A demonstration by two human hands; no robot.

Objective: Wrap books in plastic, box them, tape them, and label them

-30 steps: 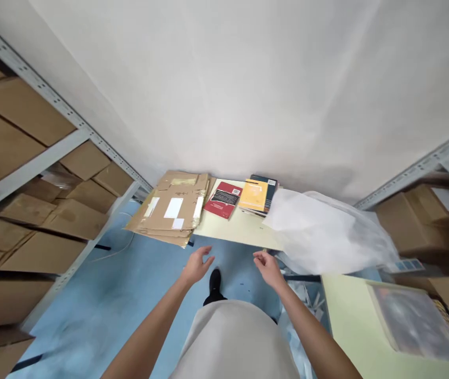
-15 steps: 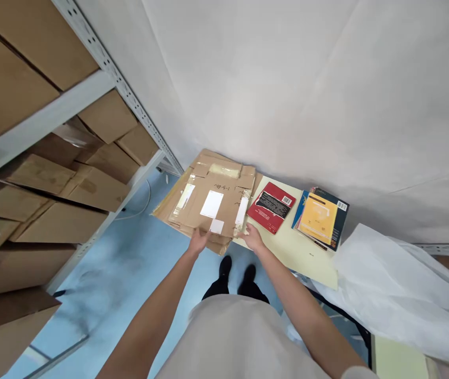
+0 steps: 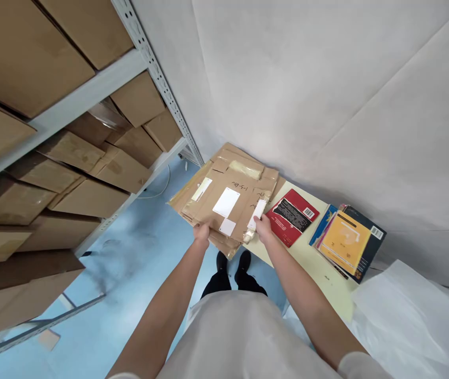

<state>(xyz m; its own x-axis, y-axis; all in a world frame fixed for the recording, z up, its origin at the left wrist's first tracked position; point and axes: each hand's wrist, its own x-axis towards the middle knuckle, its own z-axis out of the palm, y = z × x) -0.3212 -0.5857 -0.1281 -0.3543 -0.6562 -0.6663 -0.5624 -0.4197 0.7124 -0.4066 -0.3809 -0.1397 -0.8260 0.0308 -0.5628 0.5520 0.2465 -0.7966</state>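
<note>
Worktop (image 3: 319, 263): cardboard (image 3: 243, 202) lies over its left end, red book (image 3: 292, 218) beside it | cardboard: seemingly being gripped; next move likely calls for keeping its layers together | left hand (image 3: 201, 233): holding the near edge, cardboard just beyond | right hand (image 3: 263, 228): holding the right edge, cardboard to its left

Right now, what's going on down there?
A person's left hand grips the near edge of a stack of flattened cardboard, and the right hand its right edge. The stack lies at one end of a pale table. Beyond it lie a red book and a book pile.
</note>
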